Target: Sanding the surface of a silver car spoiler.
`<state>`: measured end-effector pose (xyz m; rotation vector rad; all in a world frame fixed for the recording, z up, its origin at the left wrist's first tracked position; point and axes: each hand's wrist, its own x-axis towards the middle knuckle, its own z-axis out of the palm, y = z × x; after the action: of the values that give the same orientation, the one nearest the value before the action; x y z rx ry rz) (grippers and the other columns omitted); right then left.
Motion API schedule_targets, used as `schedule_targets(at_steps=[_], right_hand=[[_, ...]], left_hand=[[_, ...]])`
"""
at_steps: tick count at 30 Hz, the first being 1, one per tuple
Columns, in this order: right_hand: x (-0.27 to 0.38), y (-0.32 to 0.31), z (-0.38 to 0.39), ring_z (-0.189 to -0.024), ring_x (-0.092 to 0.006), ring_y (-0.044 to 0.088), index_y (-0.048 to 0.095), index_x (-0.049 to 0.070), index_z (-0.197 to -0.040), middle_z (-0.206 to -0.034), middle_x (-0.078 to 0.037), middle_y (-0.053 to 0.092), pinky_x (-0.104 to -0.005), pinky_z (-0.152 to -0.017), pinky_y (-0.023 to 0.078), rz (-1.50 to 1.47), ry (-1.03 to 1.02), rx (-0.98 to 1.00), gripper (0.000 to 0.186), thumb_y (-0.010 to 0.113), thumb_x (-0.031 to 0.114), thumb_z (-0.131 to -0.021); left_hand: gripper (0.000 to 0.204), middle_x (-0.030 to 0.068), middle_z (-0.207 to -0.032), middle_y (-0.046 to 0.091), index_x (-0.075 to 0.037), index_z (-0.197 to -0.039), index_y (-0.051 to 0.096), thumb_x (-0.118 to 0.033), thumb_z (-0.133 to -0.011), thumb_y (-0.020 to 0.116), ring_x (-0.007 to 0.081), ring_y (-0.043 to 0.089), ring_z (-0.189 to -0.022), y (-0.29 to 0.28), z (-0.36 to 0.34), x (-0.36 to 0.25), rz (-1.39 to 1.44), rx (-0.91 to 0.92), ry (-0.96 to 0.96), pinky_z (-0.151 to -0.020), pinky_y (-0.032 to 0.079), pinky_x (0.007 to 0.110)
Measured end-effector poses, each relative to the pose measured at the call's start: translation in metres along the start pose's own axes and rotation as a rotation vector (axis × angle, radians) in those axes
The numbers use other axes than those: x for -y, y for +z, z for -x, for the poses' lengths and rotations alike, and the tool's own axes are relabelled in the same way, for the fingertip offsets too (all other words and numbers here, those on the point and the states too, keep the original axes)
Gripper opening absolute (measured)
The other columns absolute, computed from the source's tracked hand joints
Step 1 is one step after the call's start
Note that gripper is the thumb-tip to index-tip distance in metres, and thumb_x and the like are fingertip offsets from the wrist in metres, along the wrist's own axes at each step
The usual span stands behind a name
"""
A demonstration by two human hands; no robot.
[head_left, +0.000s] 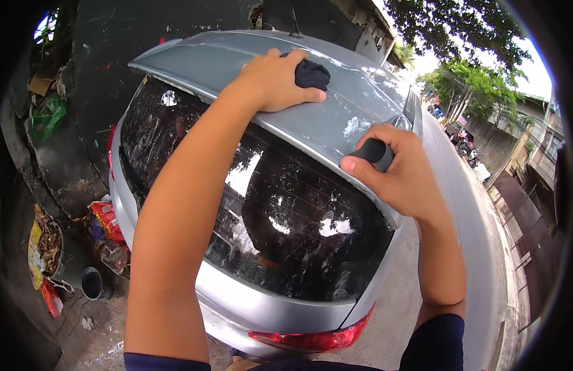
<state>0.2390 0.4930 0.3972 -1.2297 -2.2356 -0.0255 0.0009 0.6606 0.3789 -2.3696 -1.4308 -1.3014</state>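
While hands (275, 81) (403, 167) clutch black cloth (312, 74) and dark block (376, 153), streaked grey car spoiler (206, 60), sunlit street (475, 210) alongside

The car (280, 314) stands between a wall (119, 55), left, and a road (489, 253), right; a cloth (312, 75) rests on its spoiler (218, 59).

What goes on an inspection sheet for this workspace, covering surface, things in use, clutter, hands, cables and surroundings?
Surface: silver car, its grey rear spoiler glossy with pale streaks.
Things in use: crumpled dark cloth; dark grey block, curved.
Clutter: bin with dry leaves, dark bucket, red packaging, green bag, all left of the car.
Hands: left hand holds the cloth on the spoiler; right hand grips the block near its rear edge.
Cables: nothing seen around the hands.
Surroundings: dark wall left; road and trees right.
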Motion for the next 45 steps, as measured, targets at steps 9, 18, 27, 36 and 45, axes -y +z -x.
schedule_targets(at_steps=[9, 18, 27, 36, 45], right_hand=[[0.008, 0.003, -0.009, -0.067, -0.0303, 0.069, 0.080, -0.003, -0.108, -0.075, -0.017, 0.072, -0.0400, -0.069, 0.054, 0.053, -0.024, 0.015, 0.048, 0.090, 0.039, -0.087], [-0.021, -0.009, 0.032, -0.081, -0.0254, 0.064, 0.078, 0.002, -0.090, -0.081, -0.010, 0.071, -0.0384, -0.077, 0.049, -0.027, -0.032, -0.155, 0.033, 0.094, 0.031, -0.085], [-0.037, 0.003, 0.041, -0.075, -0.0270, 0.059, 0.076, 0.003, -0.085, -0.077, -0.010, 0.067, -0.0395, -0.072, 0.047, -0.068, -0.136, -0.379, 0.027, 0.093, 0.023, -0.082], [-0.031, 0.002, 0.045, -0.078, -0.0271, 0.062, 0.075, 0.005, -0.083, -0.079, -0.008, 0.071, -0.0417, -0.076, 0.047, -0.124, 0.074, -0.372, 0.024, 0.092, 0.022, -0.083], [-0.029, 0.011, 0.063, -0.077, -0.0238, 0.061, 0.076, 0.005, -0.084, -0.076, -0.006, 0.070, -0.0390, -0.073, 0.047, -0.162, 0.034, -0.453, 0.024, 0.092, 0.021, -0.085]], left_hand=[[0.103, 0.0310, -0.145, 0.060, -0.018, -0.162, 0.053, -0.074, -0.081, 0.082, 0.0485, 0.063, -0.135, -0.001, 0.004, 0.000, -0.008, 0.024, -0.002, -0.113, 0.051, 0.054], [0.103, 0.0293, -0.148, 0.059, -0.018, -0.163, 0.052, -0.074, -0.082, 0.082, 0.0456, 0.063, -0.136, -0.006, 0.005, 0.001, 0.052, 0.042, 0.010, -0.115, 0.051, 0.053], [0.071, 0.0190, -0.157, 0.061, -0.010, -0.148, 0.067, -0.050, -0.092, 0.085, 0.0430, 0.058, -0.145, -0.018, 0.046, -0.019, 0.123, -0.350, 0.462, -0.125, 0.041, 0.052], [0.072, 0.0165, -0.155, 0.063, -0.004, -0.151, 0.063, -0.032, -0.088, 0.086, 0.0411, 0.056, -0.148, -0.002, 0.173, -0.091, -0.099, -0.193, 0.399, -0.127, 0.037, 0.058], [0.068, 0.0201, -0.152, 0.064, 0.003, -0.150, 0.061, -0.017, -0.089, 0.083, 0.0384, 0.061, -0.143, 0.018, 0.175, -0.128, -0.114, -0.247, 0.489, -0.123, 0.044, 0.056]])
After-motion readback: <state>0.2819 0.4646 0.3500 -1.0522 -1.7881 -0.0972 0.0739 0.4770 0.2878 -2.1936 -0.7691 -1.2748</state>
